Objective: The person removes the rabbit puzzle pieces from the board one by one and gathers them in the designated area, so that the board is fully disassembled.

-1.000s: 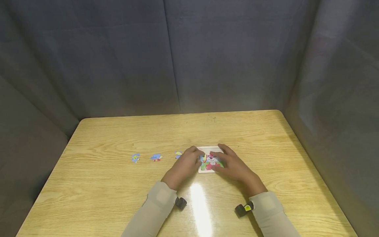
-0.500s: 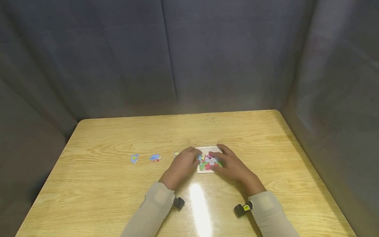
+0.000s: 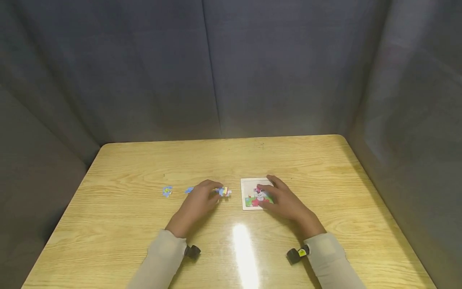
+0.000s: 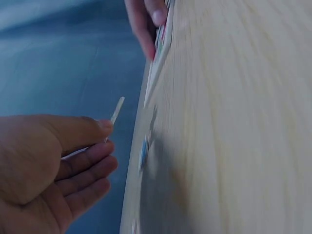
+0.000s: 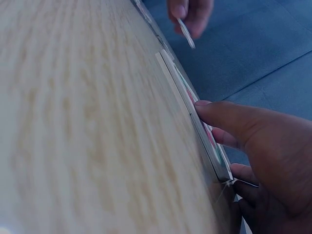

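My left hand (image 3: 197,200) pinches a small jigsaw piece (image 3: 224,192) between thumb and fingers, left of the puzzle tray (image 3: 243,196). In the left wrist view this piece (image 4: 117,110) is seen edge-on, raised above the table. The square, pale-rimmed tray lies flat; a pink-and-white cartoon animal on green (image 3: 258,194) fills its lower part, and its upper left shows bare backing. My right hand (image 3: 286,201) holds the tray's right side, thumb and fingers on its rim and picture. That hand hides the tray's right part.
Two loose blue jigsaw pieces lie left of my left hand: one with a yellow patch (image 3: 167,191), and another (image 3: 189,190) partly covered by the hand. The wooden table (image 3: 325,168) ends at grey curtains (image 3: 162,80) behind and at both sides.
My left hand has moved left from the tray with a jigsaw piece, baring the tray's left part. My right hand stays at the tray.
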Motion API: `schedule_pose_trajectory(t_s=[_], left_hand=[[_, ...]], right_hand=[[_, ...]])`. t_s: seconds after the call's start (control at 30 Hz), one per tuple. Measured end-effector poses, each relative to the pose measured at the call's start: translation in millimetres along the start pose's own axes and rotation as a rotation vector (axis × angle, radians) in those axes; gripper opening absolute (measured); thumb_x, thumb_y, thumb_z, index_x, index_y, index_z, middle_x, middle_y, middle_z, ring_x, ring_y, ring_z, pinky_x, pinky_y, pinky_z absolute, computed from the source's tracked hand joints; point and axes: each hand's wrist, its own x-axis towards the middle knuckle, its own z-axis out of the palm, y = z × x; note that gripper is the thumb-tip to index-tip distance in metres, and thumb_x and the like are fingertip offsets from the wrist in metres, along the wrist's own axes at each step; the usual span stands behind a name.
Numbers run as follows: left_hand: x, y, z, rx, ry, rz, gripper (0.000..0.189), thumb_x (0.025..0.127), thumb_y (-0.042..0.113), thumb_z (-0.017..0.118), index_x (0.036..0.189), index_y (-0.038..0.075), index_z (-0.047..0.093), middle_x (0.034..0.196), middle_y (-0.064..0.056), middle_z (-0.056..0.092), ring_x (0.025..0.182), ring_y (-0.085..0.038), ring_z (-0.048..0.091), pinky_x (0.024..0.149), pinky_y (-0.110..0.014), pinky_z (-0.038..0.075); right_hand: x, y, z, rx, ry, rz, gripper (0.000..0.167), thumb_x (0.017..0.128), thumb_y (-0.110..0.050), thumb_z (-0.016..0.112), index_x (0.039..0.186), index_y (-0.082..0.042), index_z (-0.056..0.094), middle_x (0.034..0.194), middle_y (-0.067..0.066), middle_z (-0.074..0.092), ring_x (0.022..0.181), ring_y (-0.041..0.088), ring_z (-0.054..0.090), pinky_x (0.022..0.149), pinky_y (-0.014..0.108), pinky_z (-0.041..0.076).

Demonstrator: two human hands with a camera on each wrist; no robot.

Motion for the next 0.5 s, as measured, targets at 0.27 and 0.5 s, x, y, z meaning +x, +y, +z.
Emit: schedule_pose_trajectory(t_s=[0.27,0.5], left_hand=[[-34.9,-31.4,-25.4,-0.008,0.049,-0.024,0.034,0.094,0.017,0.066,0.126,0.005,0.062,0.128,-0.012,0.06,0.119,-0.033,0.056,0.098,-0.048,0.049],[-58.4,-52.6,-40.6,0.035,0.04,-0.047,0.035,0.096,0.019,0.064,0.127,0.006,0.061,0.129,-0.011,0.059,0.123,-0.037,0.053,0.099,-0.054,0.046]], right_hand=[[0.2,1.1,0.8,0.007,0.002,-0.009,0.06,0.089,-0.047,0.068,0.141,-0.021,0.053,0.159,0.013,0.021,0.144,0.037,0.019,0.108,0.063,0.029],[-0.9,2.5,0.0,0.003,-0.006,0.002,0.059,0.09,-0.046,0.067,0.142,-0.023,0.052,0.159,0.012,0.019,0.145,0.036,0.018,0.108,0.062,0.03]])
